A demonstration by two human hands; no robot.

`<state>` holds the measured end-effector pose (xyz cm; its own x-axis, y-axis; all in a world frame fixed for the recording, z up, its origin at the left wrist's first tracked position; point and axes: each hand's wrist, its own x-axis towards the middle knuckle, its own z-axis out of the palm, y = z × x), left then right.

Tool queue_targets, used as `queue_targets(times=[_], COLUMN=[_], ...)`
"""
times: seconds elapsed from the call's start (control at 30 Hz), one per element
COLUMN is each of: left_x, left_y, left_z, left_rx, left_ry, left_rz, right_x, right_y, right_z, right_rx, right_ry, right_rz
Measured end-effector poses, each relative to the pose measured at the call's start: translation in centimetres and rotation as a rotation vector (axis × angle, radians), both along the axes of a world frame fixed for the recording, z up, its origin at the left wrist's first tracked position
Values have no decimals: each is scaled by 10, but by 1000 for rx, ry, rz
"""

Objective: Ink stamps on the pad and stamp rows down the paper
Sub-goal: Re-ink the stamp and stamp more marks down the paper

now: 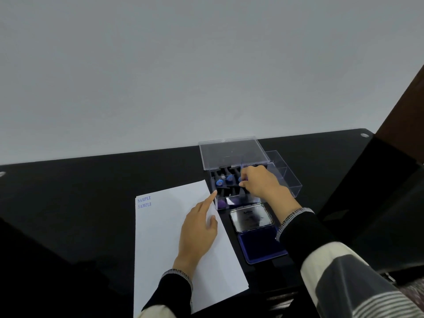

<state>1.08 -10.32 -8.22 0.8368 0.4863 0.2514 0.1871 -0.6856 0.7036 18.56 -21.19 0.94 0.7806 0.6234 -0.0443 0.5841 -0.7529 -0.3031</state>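
Right hand: your right hand (259, 182), right of centre, had fingers curled among black-handled, blue-capped stamps (229, 179) in the clear plastic box (229, 187); grip unclear
Left hand: your left hand (199, 223) lay flat, fingers straight, on the white paper sheet (165, 237)
Pad: open blue ink pad (261, 246) sat below that hand, nearer you

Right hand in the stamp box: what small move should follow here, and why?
Probably lift one stamp out and carry it to the ink pad. The right hand is inside the open stamp box, fingers curled at a blue-topped stamp; whether it grips is unclear. The pad lies open just nearer, and the paper, under the left hand, carries only two SAMPLE prints.
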Motion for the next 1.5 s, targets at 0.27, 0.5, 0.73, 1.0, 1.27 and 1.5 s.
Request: queue_targets(times=[0.27, 0.5, 0.73, 1.0, 1.27, 1.5], left_x=[1, 0, 1, 0, 1, 1], left_y=[1, 1, 0, -1, 0, -1], left_z=[0, -1, 0, 2, 1, 3], left_rx=[11, 12, 11, 17, 46, 102], left_ry=[7, 15, 23, 24, 21, 72], left_rz=[14, 20, 19, 20, 15, 30], right_x=[-5, -6, -16, -33, -38, -52], right_y=[10, 11, -4, 34, 41, 31], right_z=[-9, -10, -18, -8, -24, -27], right_rx=[-301, -213, 179, -107, -27, 634], right_ry=[-215, -46, -32, -34, 84, 72], right_rz=[-13, -136, -260, -348, -503, -471])
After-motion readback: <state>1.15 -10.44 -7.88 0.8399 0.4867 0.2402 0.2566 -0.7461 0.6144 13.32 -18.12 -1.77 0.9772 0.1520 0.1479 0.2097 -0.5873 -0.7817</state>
